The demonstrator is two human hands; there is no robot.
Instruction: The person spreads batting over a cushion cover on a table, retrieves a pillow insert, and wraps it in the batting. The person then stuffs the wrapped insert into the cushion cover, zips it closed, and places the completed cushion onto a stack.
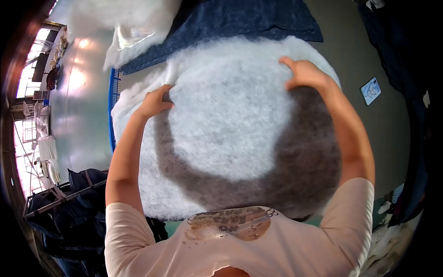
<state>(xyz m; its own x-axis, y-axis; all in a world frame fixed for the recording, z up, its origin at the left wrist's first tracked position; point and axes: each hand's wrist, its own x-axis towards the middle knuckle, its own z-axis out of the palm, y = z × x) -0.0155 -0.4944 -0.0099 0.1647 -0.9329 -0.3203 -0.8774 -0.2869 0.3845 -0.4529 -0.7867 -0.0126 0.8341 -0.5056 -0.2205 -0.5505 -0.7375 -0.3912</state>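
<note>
A wide sheet of fluffy white batting (230, 115) lies spread in front of me, with a ragged far edge. My left hand (156, 101) is over its left part, thumb and fingers apart. Beside that hand the batting has a raised, folded ridge (171, 69). Over the upper right part is my right hand (304, 75), its thumb and fingers also spread. Neither hand visibly grips anything; whether the fingertips press on the batting I cannot tell. Shadows of my arms and head fall across the sheet.
Dark blue fabric (249, 21) lies beyond the batting, with another white fluffy pile (124, 27) at the far left. A blue plastic basket edge (113, 92) shows at left. A phone (370, 91) rests on the grey table (355, 60). Dark cloth (69, 212) fills a metal rack at lower left.
</note>
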